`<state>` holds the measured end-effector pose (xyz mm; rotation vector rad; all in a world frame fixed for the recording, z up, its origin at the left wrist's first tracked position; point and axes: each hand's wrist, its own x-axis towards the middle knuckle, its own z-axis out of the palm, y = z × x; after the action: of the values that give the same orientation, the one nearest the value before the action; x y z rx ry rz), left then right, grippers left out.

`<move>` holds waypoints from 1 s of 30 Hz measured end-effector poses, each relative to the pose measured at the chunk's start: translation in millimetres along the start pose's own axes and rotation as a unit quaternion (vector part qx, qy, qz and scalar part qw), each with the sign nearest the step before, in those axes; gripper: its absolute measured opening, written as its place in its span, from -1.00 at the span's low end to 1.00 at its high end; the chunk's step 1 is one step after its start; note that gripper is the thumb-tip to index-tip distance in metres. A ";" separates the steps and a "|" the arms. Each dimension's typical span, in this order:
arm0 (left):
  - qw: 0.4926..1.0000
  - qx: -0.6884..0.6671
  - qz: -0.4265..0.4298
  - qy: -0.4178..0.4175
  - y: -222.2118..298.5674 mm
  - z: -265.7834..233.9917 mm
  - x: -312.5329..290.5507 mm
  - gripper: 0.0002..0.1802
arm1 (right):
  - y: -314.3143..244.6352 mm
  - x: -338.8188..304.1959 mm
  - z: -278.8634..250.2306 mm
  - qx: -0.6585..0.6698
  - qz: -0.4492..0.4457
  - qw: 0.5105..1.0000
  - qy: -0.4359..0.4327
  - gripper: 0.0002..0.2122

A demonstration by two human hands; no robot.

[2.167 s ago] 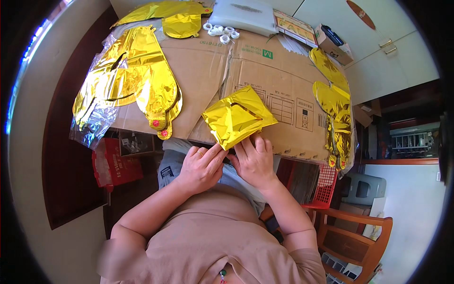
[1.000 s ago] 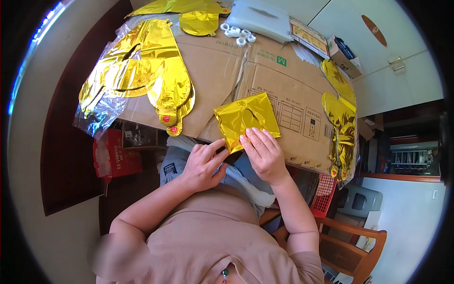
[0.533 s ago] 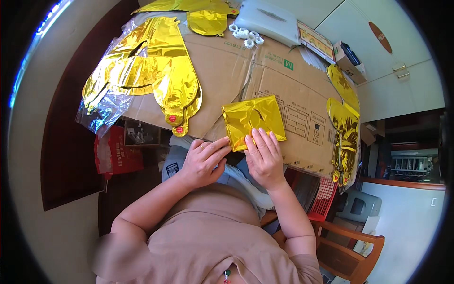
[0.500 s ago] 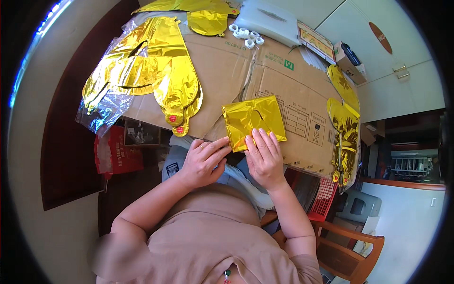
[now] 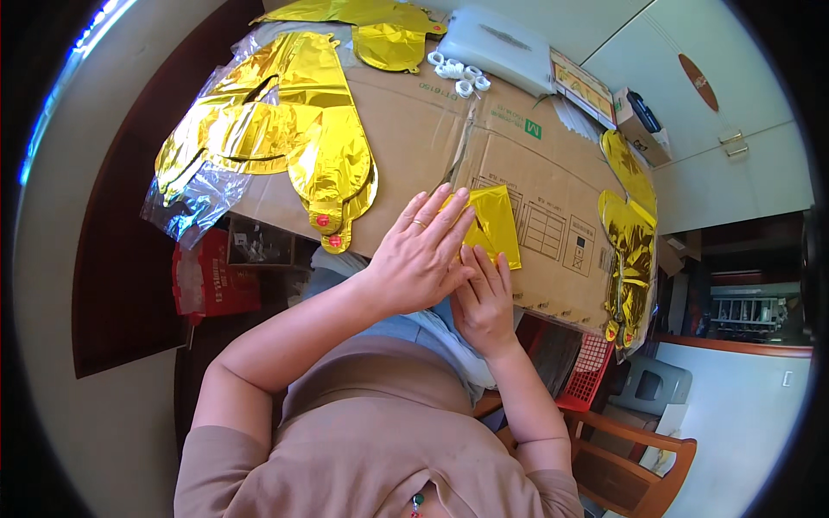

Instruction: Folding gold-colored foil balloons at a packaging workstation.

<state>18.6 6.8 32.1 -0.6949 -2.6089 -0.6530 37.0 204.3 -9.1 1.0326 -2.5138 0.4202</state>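
Observation:
A folded gold foil balloon (image 5: 496, 226) lies flat near the front edge of the cardboard. My left hand (image 5: 420, 250) rests across its left part with the fingers stretched out, hiding that side. Along the balloon's near edge, my right hand (image 5: 485, 302) has its fingers laid flat on the foil. Both hands are open, and their fingertips come close to each other. To the left are larger unfolded gold foil balloons (image 5: 332, 164) with red-dotted tabs, partly on clear plastic film (image 5: 194, 207).
Cardboard (image 5: 406, 121) covers the table. At the back are white rolls (image 5: 466, 78), a translucent plastic case (image 5: 499, 47) and a small box (image 5: 639, 129). More gold foil (image 5: 628, 233) hangs at the right edge. A wooden chair (image 5: 639, 466) and red basket (image 5: 589, 371) stand below.
My left hand has moved up and right from the balloon's near left corner, flattening over its left part. My right hand stays at the near edge, slightly lower.

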 end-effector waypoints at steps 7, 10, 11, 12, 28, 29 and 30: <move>0.993 0.081 -0.028 -0.080 -24.9 14.5 -9.7 -0.02 | -0.3 0.9 -5.5 0.019 0.001 1.000 -0.024 -0.65; 0.991 0.095 -0.023 -0.093 -26.7 16.1 -12.2 -0.03 | 1.2 6.0 -14.5 0.059 0.012 0.998 -0.028 -0.64; 0.990 0.097 -0.020 -0.099 -27.1 16.3 -12.6 -0.04 | 3.3 8.2 -18.0 0.084 0.021 0.996 -0.026 -0.64; 0.989 0.099 -0.018 -0.105 -27.7 16.3 -12.7 -0.04 | 5.3 11.8 -22.8 0.108 0.029 0.993 -0.024 -0.63; 0.994 0.015 -0.056 -0.094 -27.3 -4.4 -10.5 -0.05 | 32.7 63.5 14.7 0.005 0.058 0.991 -0.120 -0.25; 0.996 -0.019 -0.080 -0.047 -28.0 -10.8 -13.6 -0.15 | 31.1 64.1 14.2 0.009 0.056 0.991 -0.122 -0.24; 0.995 -0.022 -0.088 -0.039 -34.1 -17.5 -15.4 -0.19 | 30.8 65.0 12.8 0.011 0.058 0.991 -0.123 -0.23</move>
<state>16.6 -34.2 28.1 -0.5175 -2.7579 -0.7504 -30.6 181.0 5.6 1.0037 -2.8046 0.3734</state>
